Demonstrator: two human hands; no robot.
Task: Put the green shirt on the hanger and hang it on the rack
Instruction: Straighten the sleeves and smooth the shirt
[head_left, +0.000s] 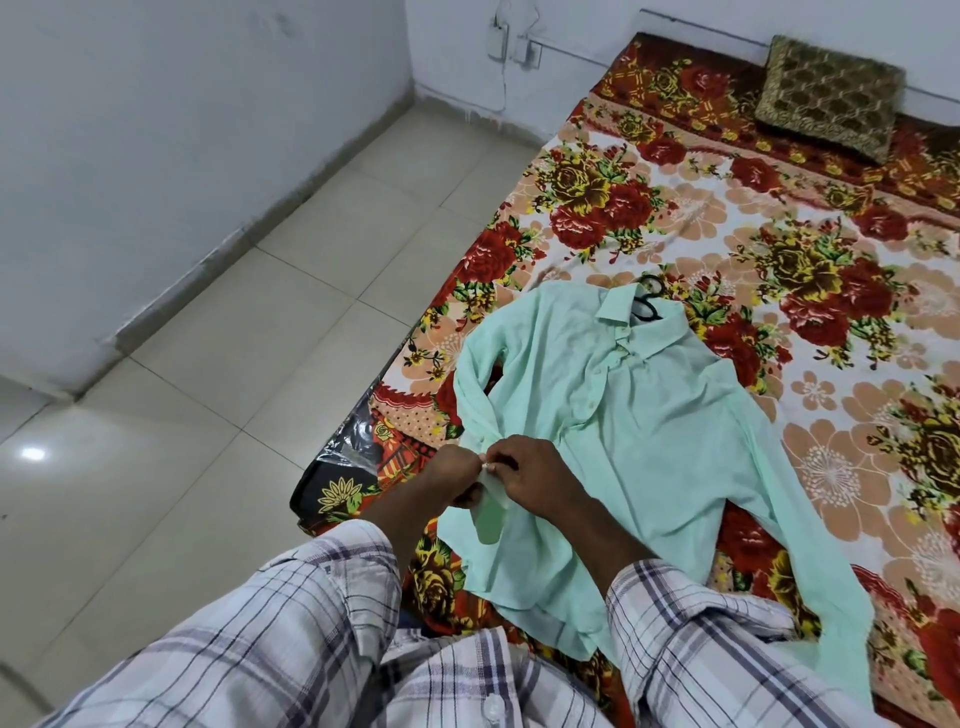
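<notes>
The green shirt (649, 415) lies spread front-up on the bed (779, 208), collar away from the person, and a black hanger (648, 304) seems to be inside it: the hook and a bit of the neck poke out at the collar, though I can't tell from here whether both shoulders sit on it properly. So the first half looks largely done, and the person is busy with a detail: the left hand (457, 480) and right hand (540, 483) are both closed in a pinch on the cuff (491, 514) of the sleeve nearest the bed's edge, probably fastening it. Lifting the shirt and hanging it remains, and no rack is in sight from this angle. The shirt lies close to the bed's near corner, its hem toward the person and the other sleeve trailing off to the right. The tiled floor (260, 364) to the left gives open room to turn, with the wall (156, 156) beyond it; the pillow (831, 98) sits well apart at the bed's far end.
</notes>
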